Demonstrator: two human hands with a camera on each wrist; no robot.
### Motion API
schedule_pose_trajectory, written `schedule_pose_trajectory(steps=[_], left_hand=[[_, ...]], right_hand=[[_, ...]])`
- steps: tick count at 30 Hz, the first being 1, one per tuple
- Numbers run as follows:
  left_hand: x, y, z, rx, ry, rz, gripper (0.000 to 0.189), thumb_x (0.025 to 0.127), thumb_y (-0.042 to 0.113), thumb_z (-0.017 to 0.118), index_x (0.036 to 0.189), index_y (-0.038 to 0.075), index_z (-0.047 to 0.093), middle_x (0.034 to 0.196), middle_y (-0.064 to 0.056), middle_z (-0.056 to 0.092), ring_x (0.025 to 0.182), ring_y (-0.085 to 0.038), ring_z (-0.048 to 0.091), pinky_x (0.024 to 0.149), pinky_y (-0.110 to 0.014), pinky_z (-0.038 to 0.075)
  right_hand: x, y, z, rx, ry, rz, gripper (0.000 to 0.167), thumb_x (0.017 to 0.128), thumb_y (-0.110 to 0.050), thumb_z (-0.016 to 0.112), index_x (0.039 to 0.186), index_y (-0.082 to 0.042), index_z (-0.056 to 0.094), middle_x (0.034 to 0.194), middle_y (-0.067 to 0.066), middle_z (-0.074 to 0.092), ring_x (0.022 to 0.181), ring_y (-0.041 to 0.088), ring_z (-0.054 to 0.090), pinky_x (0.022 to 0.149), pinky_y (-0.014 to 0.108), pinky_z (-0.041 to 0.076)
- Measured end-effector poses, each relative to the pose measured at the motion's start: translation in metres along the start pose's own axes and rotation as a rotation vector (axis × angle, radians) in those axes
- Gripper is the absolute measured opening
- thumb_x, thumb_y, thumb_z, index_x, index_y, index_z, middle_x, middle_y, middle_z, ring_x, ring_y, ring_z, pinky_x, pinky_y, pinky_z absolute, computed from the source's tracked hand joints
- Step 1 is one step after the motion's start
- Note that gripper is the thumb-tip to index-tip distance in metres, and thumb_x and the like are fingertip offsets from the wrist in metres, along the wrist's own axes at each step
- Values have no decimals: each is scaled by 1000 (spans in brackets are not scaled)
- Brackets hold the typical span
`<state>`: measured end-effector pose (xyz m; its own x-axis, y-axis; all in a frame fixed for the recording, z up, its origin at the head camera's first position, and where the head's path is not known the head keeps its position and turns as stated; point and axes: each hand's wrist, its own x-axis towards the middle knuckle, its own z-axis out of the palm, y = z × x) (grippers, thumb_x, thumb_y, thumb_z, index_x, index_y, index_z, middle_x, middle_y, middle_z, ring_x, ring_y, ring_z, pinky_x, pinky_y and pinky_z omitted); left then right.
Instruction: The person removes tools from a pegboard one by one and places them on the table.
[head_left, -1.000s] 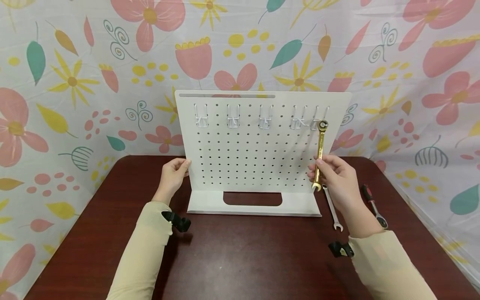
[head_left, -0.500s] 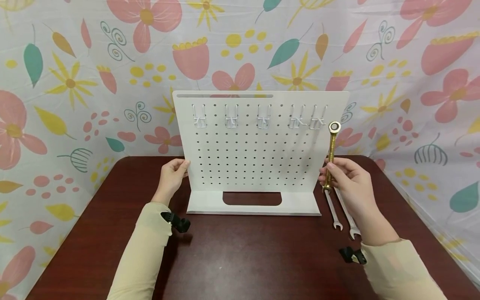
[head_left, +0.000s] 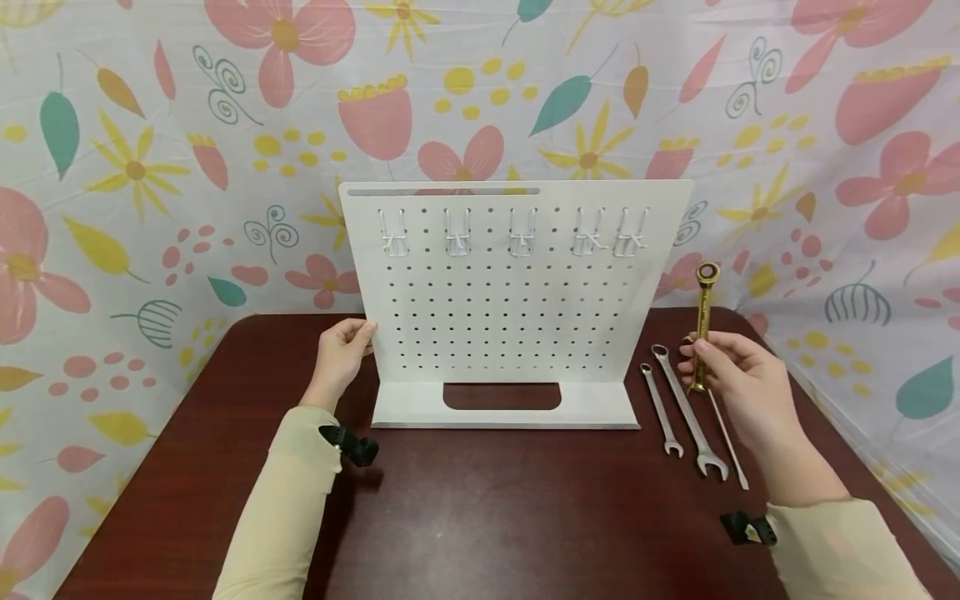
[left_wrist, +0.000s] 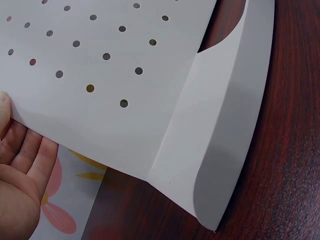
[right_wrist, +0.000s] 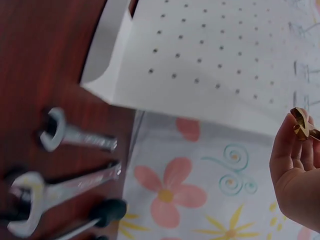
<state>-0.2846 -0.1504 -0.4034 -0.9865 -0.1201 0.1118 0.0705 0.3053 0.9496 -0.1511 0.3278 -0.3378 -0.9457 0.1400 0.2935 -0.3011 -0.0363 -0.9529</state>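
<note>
A white pegboard (head_left: 435, 333) stands upright on its bent base, a row of tied white hooks (head_left: 521, 237) near its top. My left hand (head_left: 341, 354) pinches the board's left edge between thumb and fingers. Out to the right, my right hand (head_left: 742, 383) holds a gold combination wrench (head_left: 703, 321) near its lower end, ring end up. In the right wrist view, the wrench's open end (right_wrist: 300, 125) shows at the fingers. Below that hand lie a small silver wrench (head_left: 660, 411), a larger silver wrench (head_left: 688, 417) and a screwdriver (head_left: 727, 442), its handle partly hidden by the hand.
The dark red wooden table (head_left: 480, 517) runs under everything. A flowered cloth (head_left: 292, 167) hangs behind it and along the right side. The board's base has a wide cutout (head_left: 502, 396) at the middle.
My right hand has carried the gold wrench rightward, away from the front of the board, to above the tools. The silver wrenches and screwdriver shaft have come into sight. My left hand keeps its grip.
</note>
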Motion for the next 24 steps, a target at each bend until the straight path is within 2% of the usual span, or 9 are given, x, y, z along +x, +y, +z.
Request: schedule_pose_trajectory(steps=[8,13,19,24], left_hand=[[-2,-3,0,-11,-4,-26,38,95,35,56,109,1,63,93,-9,59,81,-9,61,92,-43,53],[-2,-3,1,-10,-15,-19,38,95,35,57,108,0,64,91,-8,59,80,-9,61,91,-42,54],[-3,-2,1,11,-11,-21,39,95,37,57,108,1,64,90,-7,59,80,-8,61,86,-34,57],[-2,0,1,7,-9,-12,38,95,37,56,107,1,64,89,-6,59,80,-7,60,87,-33,56]], right_hand=[[-8,11,-28,-23,25,97,11,94,-15,60,104,-13,64,85,-8,71,71,6,69,60,18,57],[-11,16,-47,-27,43,151,11,94,-16,60,104,-15,65,86,-7,71,71,7,68,60,19,57],[-12,22,-67,4,77,181,9,93,-14,60,98,-17,68,83,-7,71,67,8,68,59,19,57],[-13,29,-88,-40,128,218,8,92,-15,62,95,-19,69,82,-11,72,65,6,67,58,17,55]])
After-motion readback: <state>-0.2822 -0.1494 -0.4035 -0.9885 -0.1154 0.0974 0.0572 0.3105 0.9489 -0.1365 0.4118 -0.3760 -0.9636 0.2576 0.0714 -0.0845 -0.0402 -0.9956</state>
